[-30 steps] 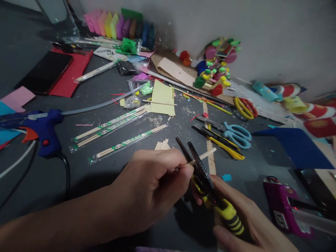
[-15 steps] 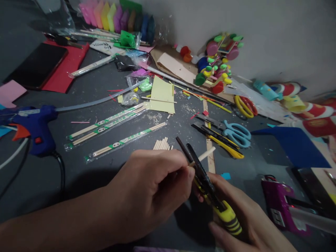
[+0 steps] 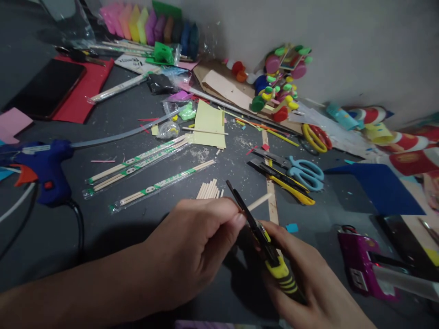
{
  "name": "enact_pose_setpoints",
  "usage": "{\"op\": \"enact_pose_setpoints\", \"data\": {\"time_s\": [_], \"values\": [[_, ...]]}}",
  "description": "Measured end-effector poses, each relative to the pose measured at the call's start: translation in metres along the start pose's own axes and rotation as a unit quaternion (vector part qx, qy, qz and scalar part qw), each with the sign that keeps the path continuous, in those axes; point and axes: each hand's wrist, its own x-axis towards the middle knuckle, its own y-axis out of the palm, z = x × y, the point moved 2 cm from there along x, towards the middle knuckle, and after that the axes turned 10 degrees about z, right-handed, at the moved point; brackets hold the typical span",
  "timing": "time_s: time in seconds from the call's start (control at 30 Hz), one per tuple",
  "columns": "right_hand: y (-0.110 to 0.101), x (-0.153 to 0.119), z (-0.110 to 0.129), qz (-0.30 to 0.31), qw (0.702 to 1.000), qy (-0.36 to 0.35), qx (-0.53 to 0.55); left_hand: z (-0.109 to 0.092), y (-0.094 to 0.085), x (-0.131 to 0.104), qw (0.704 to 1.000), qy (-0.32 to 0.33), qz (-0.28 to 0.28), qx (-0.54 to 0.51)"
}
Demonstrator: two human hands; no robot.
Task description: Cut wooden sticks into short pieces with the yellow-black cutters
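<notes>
Your right hand (image 3: 307,274) is wrapped round the yellow-and-black striped-handled metal cutter (image 3: 281,273); your left hand (image 3: 200,242) pinches the pale thin wooden stick (image 3: 259,201), which sticks out past the blades. Just beyond that pinch, short cut wooden sticks (image 3: 206,189); farther, plastic-wrapped wooden chopsticks (image 3: 164,182), with blue-handled metal scissors (image 3: 305,172) off right.

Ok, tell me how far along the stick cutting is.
The short sticks in the pile look done. In progress: one stick, pinched by the left hand at the blades of the cutters in the right hand. Probably left: the wrapped chopsticks, apparently unopened. The total wanted doesn't show.
</notes>
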Motion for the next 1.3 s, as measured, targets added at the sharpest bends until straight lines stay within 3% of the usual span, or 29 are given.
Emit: {"op": "enact_pose_setpoints", "data": {"time_s": [0.2,0.37,0.5,0.7,0.8,0.87,0.97,1.07,1.2,1.3], "values": [[-0.001,-0.005,-0.005,0.027,0.999,0.012,0.033,0.001,0.0,-0.001,0.998,-0.014,0.016,-0.058],[-0.001,-0.007,0.002,0.017,0.996,0.054,0.068,0.002,0.001,-0.001,0.981,-0.066,0.029,-0.181],[-0.002,-0.008,0.005,0.005,0.995,0.067,0.069,0.003,0.003,-0.001,0.939,-0.109,0.058,-0.32],[-0.005,-0.008,0.001,0.025,0.999,0.008,0.029,0.005,0.006,0.0,0.859,-0.132,0.105,-0.483],[-0.003,-0.005,0.003,0.015,1.0,0.003,0.025,0.006,0.008,0.003,0.819,-0.154,0.124,-0.539],[-0.002,-0.001,0.006,0.011,1.0,0.005,0.022,0.008,0.009,0.005,0.81,-0.167,0.125,-0.548],[-0.004,0.004,0.011,0.004,1.0,0.009,0.026,0.009,0.011,0.008,0.83,-0.183,0.117,-0.513],[-0.007,0.004,0.011,0.015,0.999,0.022,0.038,0.008,0.011,0.008,0.885,-0.184,0.087,-0.418],[-0.006,-0.001,0.003,0.017,0.997,0.059,0.055,0.006,0.007,0.003,0.969,-0.117,0.045,-0.212],[-0.003,-0.004,0.001,0.026,0.995,0.063,0.072,0.004,0.005,0.0,0.991,-0.073,0.043,-0.102]]}}
